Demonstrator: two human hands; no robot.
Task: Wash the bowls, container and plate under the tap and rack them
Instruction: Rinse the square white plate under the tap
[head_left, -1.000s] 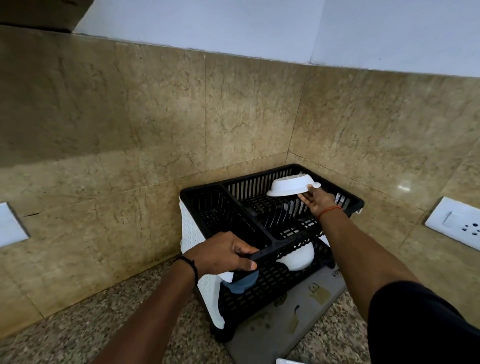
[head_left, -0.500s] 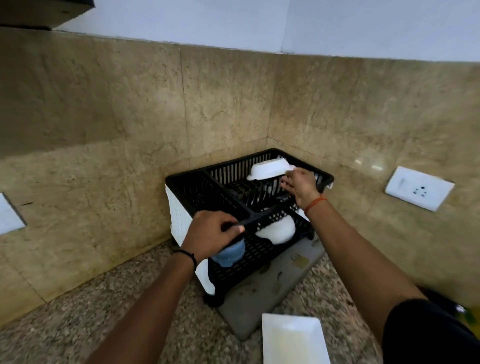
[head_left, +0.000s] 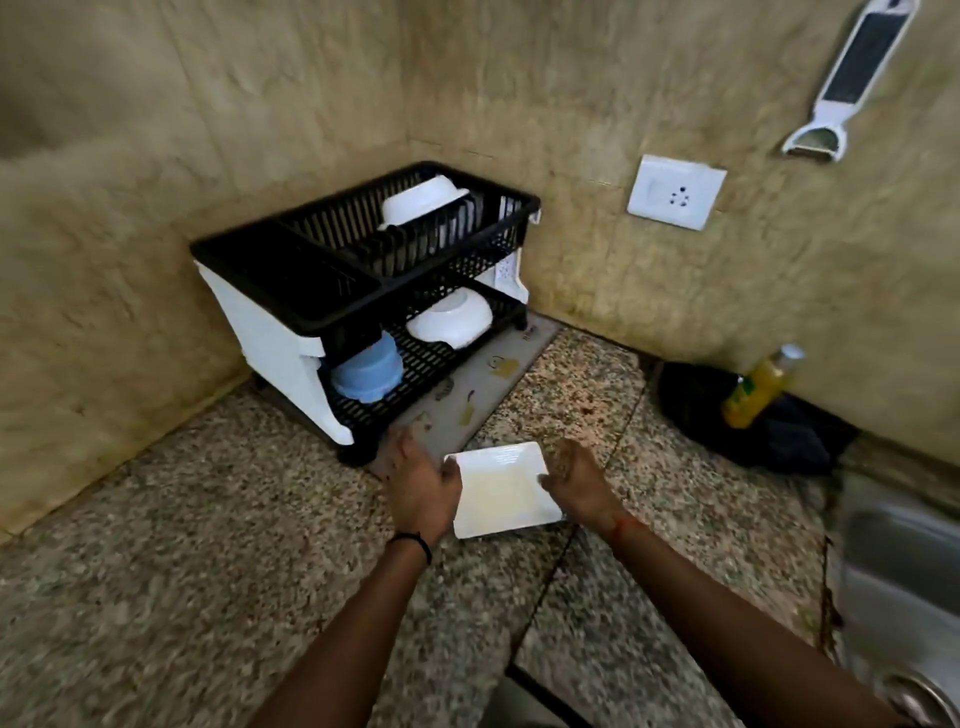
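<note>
A white rectangular plate (head_left: 501, 488) lies on the speckled granite counter in front of the rack. My left hand (head_left: 421, 483) is at its left edge and my right hand (head_left: 571, 475) at its right edge; both touch the rim with fingers fairly straight, blurred by motion. The black and white two-tier rack (head_left: 291, 291) stands in the corner. A white bowl (head_left: 423, 200) lies upside down on its upper tier. Another white bowl (head_left: 452, 317) and a blue container (head_left: 366, 371) sit on the lower tier.
A grey mat (head_left: 467, 402) lies under the rack. At the right wall stand a yellow bottle (head_left: 761, 387) and a black object (head_left: 706, 405). A steel sink (head_left: 893, 551) is at the right edge. A wall socket (head_left: 675, 191) and a hanging peeler (head_left: 852, 78) are above.
My right hand let go of the white bowl on the upper tier and my left hand left the rack's rim. Both hands came down to the plate's sides. The view tilted down.
</note>
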